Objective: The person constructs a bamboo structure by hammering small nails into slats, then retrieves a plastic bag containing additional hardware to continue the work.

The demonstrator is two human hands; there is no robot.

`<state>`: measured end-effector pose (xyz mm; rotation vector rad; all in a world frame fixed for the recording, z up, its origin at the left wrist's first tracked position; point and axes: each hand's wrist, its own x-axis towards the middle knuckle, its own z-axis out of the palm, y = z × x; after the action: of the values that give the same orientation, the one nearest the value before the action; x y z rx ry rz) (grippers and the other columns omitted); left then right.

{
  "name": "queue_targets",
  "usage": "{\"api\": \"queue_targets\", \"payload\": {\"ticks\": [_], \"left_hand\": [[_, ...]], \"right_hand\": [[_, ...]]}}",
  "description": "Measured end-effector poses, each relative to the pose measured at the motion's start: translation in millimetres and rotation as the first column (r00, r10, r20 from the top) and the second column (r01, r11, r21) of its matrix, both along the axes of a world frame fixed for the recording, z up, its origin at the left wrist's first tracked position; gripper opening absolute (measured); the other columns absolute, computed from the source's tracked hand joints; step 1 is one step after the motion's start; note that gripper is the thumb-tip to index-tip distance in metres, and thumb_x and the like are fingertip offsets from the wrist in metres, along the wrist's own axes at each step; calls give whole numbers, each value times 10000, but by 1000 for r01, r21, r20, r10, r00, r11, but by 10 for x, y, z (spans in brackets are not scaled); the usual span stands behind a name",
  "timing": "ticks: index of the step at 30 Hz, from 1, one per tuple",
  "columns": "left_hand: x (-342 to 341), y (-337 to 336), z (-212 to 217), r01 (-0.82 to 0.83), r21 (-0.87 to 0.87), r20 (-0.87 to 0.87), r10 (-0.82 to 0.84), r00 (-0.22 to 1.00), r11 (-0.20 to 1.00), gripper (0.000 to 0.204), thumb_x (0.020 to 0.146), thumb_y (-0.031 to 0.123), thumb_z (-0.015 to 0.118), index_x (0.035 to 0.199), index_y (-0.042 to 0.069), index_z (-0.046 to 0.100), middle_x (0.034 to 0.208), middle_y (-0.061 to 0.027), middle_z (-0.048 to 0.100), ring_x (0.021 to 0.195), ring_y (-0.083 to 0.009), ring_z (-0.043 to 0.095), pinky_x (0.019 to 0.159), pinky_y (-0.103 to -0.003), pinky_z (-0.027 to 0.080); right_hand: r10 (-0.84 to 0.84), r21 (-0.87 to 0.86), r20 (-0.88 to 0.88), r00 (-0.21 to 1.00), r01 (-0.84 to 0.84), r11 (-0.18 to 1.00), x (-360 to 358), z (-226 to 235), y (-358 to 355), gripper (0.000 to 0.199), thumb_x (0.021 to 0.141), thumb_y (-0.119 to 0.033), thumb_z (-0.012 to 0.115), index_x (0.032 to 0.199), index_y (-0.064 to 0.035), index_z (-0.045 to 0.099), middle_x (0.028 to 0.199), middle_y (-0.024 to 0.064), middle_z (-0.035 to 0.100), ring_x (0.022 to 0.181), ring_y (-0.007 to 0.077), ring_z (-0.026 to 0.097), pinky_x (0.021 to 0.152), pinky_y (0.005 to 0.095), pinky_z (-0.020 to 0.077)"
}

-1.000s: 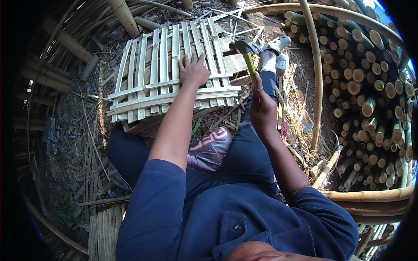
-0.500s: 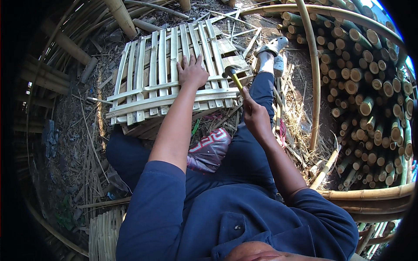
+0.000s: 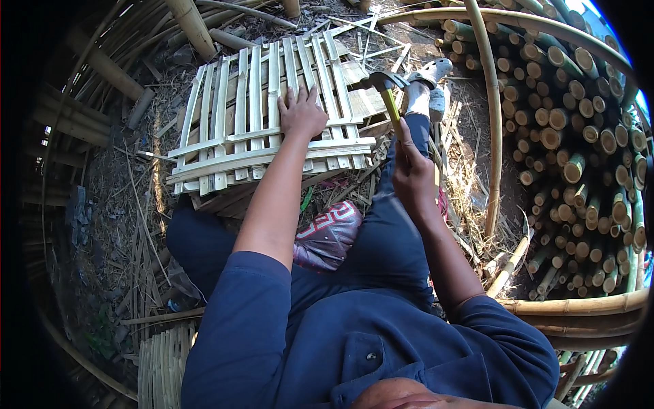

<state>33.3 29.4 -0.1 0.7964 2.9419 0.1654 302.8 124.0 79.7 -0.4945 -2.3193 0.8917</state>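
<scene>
A slatted bamboo panel (image 3: 255,102) of pale split strips lies before me on a low wooden support. Its long slats run away from me, crossed by strips along the near side. My left hand (image 3: 303,116) rests flat on the slats right of the middle, fingers spread. In my right hand (image 3: 412,163) is a claw hammer (image 3: 393,102), gripped by its yellow handle. The dark hammer head is raised off the panel's right side, close to my right foot. A printed plastic bag (image 3: 329,235) sits between my legs; what it holds is hidden.
Cut bamboo poles (image 3: 565,150) are stacked at the right, ends toward me, behind an upright bamboo post (image 3: 492,123). Bamboo offcuts and shavings (image 3: 460,163) litter the ground. Thick poles (image 3: 191,31) stand at the far left. A bundle of strips (image 3: 167,368) lies at the lower left.
My right hand has moved up and slightly right with the hammer, lifting its head away from the panel's right edge. My left hand and the panel have stayed in place.
</scene>
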Motion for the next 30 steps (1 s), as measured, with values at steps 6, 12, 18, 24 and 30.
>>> {"api": "queue_targets", "payload": {"ticks": [6, 12, 18, 24, 30], "left_hand": [[-13, 37, 8, -4, -3, -25, 4, 1000, 1000, 662, 1064, 336, 375, 1703, 246, 231, 1781, -49, 186, 1648, -309, 117, 1323, -546, 35], [-17, 18, 14, -2, 6, 15, 2, 1000, 1000, 665, 1065, 341, 372, 1705, 241, 223, 1785, -45, 171, 1650, -301, 105, 1324, -544, 31], [-3, 12, 31, 1, 4, 24, -1, 1000, 1000, 665, 1065, 340, 373, 1705, 241, 222, 1784, -46, 175, 1650, -307, 102, 1323, -544, 27], [-5, 20, 33, 3, 19, 14, -3, 1000, 1000, 663, 1063, 336, 377, 1703, 241, 230, 1781, -47, 188, 1650, -301, 106, 1323, -544, 30], [-1, -13, 4, -5, 2, 11, 5, 1000, 1000, 659, 1062, 335, 375, 1700, 239, 240, 1781, -46, 189, 1649, -301, 115, 1321, -550, 42]], "right_hand": [[10, 110, 435, 900, -64, 992, -42, -374, -12, 606, 1013, -119, 569, 1603, -191, 450, 771, 270, 669, 714, 460, 686, 675, 584, 482], [14, -78, 186, 982, 1, 997, -22, -345, -86, 529, 1036, -146, 565, 1562, -168, 505, 836, 277, 688, 768, 463, 692, 709, 559, 492], [8, -104, 272, 962, 21, 994, -33, -331, -41, 519, 1043, -152, 559, 1560, -167, 513, 878, 280, 692, 819, 460, 699, 730, 544, 497], [22, -106, 311, 950, 11, 994, -67, -364, -2, 524, 1038, -127, 554, 1559, -172, 520, 871, 280, 692, 821, 456, 702, 747, 510, 516], [-24, -135, 79, 997, 35, 990, -11, 153, -70, 628, 993, -27, 593, 1594, -168, 475, 798, 269, 677, 738, 439, 694, 682, 447, 532]]}}
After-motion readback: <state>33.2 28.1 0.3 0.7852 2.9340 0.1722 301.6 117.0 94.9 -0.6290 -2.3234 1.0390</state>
